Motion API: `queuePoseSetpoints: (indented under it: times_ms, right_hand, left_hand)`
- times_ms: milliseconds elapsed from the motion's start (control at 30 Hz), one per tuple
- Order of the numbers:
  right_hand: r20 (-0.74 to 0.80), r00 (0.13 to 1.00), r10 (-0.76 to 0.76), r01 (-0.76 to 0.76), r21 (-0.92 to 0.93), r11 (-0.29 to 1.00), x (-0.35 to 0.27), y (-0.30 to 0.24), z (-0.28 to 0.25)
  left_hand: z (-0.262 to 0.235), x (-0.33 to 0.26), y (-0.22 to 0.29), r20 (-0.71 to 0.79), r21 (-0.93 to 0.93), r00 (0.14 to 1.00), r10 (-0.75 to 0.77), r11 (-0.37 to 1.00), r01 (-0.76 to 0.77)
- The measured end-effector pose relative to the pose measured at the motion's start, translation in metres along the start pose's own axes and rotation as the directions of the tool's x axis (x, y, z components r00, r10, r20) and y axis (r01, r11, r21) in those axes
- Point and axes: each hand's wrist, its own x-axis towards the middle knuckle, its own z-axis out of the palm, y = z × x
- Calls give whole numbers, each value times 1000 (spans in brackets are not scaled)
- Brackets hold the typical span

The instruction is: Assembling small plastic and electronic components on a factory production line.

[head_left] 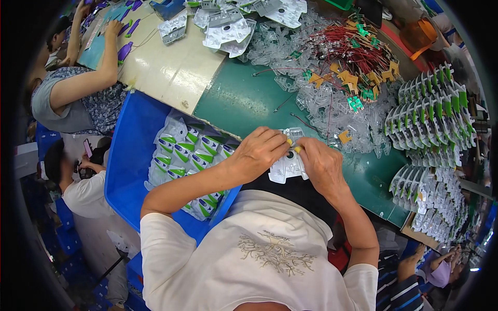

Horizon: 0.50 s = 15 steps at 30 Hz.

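Observation:
At the near edge of the green table I hold a white plastic shell (282,170) with a dark round spot near its middle. My left hand (259,154) grips it from the left, fingers bent and closed. From the right, my right hand (324,165) pinches it, thumb and fingertips meeting near the left hand's. Small yellow bits show at the fingertips of both hands; whether they are finger covers or parts is too small to tell. Clear plastic pieces (358,132) lie in a heap just beyond my right hand.
A blue bin (122,150) with bagged green-and-white parts (194,155) stands at my left. Red wires with green boards (358,49) pile up at the far right. Rows of green-and-white shells (433,116) stack at right. White shells (225,28) lie farther off. A co-worker (78,85) works at far left.

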Motion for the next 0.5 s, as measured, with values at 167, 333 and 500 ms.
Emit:
queuePoseSetpoints:
  times_ms: [167, 333, 500]
  right_hand:
    - [-22, 985, 169, -168, 38, 985, 3, -4, -10]
    - [60, 987, 147, -154, 127, 980, -7, -9, -24]
    - [124, 985, 122, -134, 98, 986, -9, -13, -27]
  left_hand:
    - [5, -1, 1, -63, 81, 998, -26, 996, 31]
    - [21, -9, 3, -204, -232, 956, -213, 959, 164]
    - [19, -2, -4, -197, -429, 952, -236, 894, 133]
